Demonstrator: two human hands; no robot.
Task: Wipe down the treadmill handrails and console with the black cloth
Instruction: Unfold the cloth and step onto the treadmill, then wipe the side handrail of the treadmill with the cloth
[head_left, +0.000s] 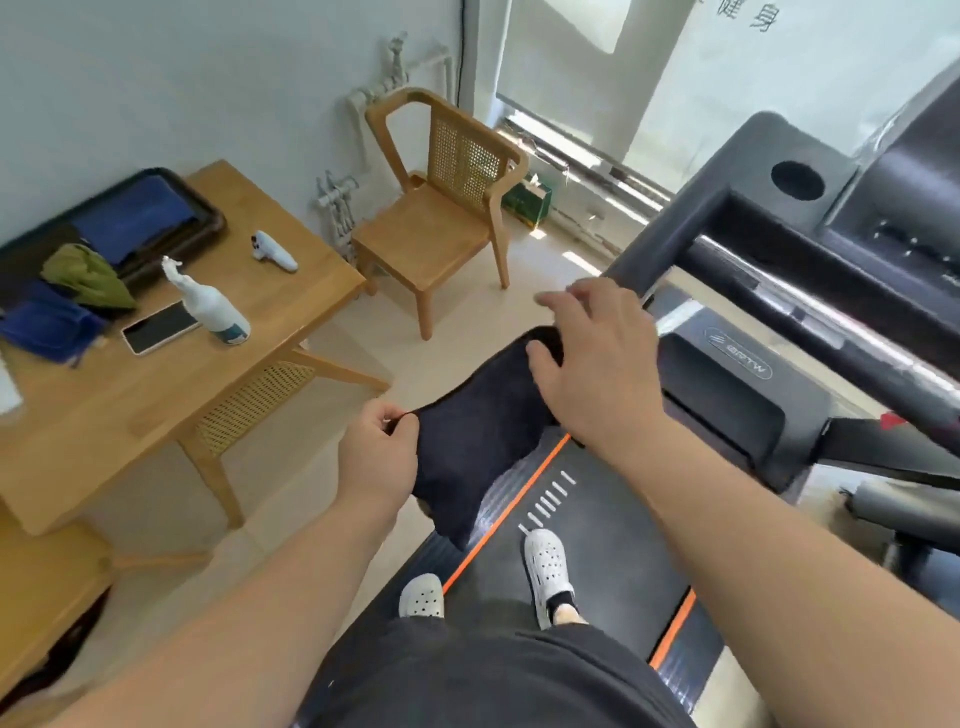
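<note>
Two bare forearms reach out over white clogs (545, 566) planted on the treadmill belt (597, 561). The left hand (379, 452) pinches one corner of the black cloth (467, 447) between thumb and curled fingers. The right hand (597, 364) holds the cloth's upper end, thumb pressed into it. The cloth hangs stretched between the two grips, above the belt's edge. Just beyond the right-hand grip runs the dark handrail (670, 244), not touched by the cloth, and farther up sits the console (883, 208). Well left of the pinch stands a wooden table (156, 395) with a spray bottle (213, 306) and a phone (158, 327). A wooden chair (441, 208) stands beyond it.
</note>
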